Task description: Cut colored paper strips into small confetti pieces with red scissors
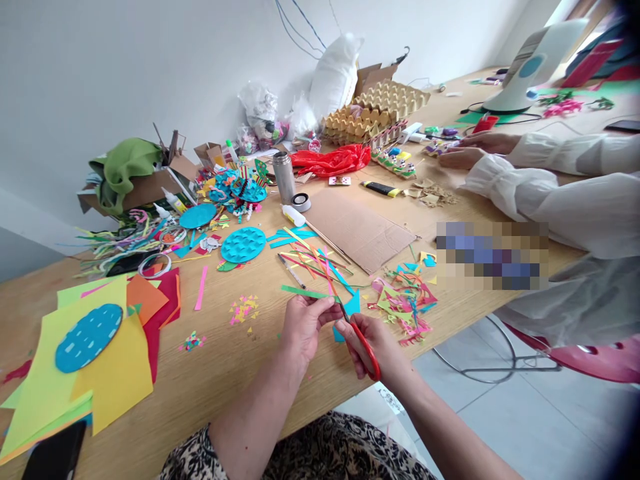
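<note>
My left hand (303, 328) is pinched around a narrow green paper strip (302, 291), whose long end sticks out to the left. My right hand (381, 341) grips red-handled scissors (367, 348), and their blades reach up to the strip beside my left fingertips. Whether the blades are parted I cannot make out. Just beyond the hands lie loose coloured strips, a pen (291, 270) and a piece of blue paper (353, 303). To the right of the scissors is a heap of paper scraps (405, 300). Tiny pink and yellow paper bits (243, 309) are scattered left of my hands.
Coloured sheets (113, 347) with a blue dotted oval (89, 338) lie at left, near a black phone (55, 453). Ahead are a cardboard sheet (357, 227), a metal flask (284, 177), tape (301, 202) and egg trays (370, 110). A co-worker's hands (470, 152) work at right.
</note>
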### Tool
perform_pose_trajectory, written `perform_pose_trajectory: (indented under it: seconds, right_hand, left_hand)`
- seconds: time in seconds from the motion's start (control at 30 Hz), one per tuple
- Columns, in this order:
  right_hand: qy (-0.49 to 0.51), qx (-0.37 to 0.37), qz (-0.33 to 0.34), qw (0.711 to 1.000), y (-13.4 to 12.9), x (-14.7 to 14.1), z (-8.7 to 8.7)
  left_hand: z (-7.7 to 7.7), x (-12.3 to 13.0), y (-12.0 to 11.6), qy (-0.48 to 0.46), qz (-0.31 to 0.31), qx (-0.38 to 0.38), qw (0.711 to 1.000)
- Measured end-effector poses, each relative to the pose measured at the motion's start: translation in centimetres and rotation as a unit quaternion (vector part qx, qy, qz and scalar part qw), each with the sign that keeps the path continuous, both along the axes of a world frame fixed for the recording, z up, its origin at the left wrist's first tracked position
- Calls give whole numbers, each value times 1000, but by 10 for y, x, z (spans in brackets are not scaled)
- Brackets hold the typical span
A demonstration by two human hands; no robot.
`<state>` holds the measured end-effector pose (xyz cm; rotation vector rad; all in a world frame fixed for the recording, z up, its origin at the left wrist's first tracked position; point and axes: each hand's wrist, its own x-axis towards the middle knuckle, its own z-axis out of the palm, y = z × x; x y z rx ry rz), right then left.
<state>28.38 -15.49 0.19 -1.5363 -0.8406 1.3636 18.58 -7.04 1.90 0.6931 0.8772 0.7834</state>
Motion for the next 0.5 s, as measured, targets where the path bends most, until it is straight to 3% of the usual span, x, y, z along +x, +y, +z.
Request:
perform_pose_trajectory:
  seconds: [0.27, 0.5]
  right_hand:
    - [2, -14, -26, 1000, -1, 2, -1]
    - [-8, 86, -92, 992, 26, 5, 18]
  left_hand:
    - [1, 0, 1, -3, -2, 15, 1000]
    - [5, -25, 9, -8, 77, 14, 997]
